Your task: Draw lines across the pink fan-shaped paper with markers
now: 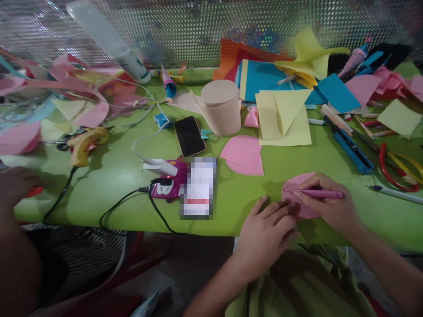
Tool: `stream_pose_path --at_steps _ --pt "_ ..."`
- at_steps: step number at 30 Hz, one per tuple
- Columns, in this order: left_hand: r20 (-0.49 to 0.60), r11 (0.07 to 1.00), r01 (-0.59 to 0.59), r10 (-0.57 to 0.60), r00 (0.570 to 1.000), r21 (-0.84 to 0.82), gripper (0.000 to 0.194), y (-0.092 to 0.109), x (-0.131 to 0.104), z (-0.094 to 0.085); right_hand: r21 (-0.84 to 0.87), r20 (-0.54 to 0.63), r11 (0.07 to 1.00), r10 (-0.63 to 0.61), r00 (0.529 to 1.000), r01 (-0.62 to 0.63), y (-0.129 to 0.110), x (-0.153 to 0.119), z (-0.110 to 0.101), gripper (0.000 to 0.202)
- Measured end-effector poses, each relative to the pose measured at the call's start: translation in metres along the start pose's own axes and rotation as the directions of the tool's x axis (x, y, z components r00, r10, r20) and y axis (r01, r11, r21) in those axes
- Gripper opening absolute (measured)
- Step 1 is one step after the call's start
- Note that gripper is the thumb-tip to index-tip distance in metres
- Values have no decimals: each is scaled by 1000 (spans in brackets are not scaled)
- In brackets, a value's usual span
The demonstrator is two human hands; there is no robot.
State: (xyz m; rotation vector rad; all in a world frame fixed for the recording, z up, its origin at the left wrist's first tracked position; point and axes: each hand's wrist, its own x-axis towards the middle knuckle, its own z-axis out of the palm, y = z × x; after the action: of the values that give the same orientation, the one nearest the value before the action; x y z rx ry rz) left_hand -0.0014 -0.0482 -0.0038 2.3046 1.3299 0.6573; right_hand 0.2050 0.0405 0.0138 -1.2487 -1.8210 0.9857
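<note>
My right hand (325,207) is closed around a pink pen (325,193), its tip resting on a small rounded piece of pink paper (297,180) with drawn lines along its top edge. Flat over the lower left edge of that paper lies my left hand (269,226), fingers stretched out and pressing it to the green table (228,204). Farther left on the table is another pink paper cutout (243,155). Behind it are folded pale yellow sheets (291,116).
A beige paper cylinder (222,108), a black phone (190,136) and a purple power strip (168,180) occupy the middle. Rightward lie a blue cutter (352,147) and red-handled scissors (385,171). A yellow glue gun (84,145) and another person's hand (15,187) are at left.
</note>
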Motion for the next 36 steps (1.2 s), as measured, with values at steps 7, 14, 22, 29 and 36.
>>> stream_pose_path --at_steps 7,14,22,29,36 --pt "-10 1000 -8 8 1000 -2 21 1 1 -2 -76 -6 996 -46 999 45 -2 -1 1 9" --pt "16 1000 3 -2 1000 -13 18 2 1 -3 -158 -115 987 -51 992 32 -7 2 -2 15" --pt "12 999 3 -3 1000 -47 21 1 0 -3 -216 -208 976 -23 978 -23 7 -4 -14 16" --pt "22 998 4 -3 1000 -58 26 1 2 -6 -257 -289 964 -4 957 -73 11 -6 -22 13" --pt "19 998 -6 7 1000 -64 23 1 2 -6 -269 -368 956 8 930 -114 19 -7 -27 14"
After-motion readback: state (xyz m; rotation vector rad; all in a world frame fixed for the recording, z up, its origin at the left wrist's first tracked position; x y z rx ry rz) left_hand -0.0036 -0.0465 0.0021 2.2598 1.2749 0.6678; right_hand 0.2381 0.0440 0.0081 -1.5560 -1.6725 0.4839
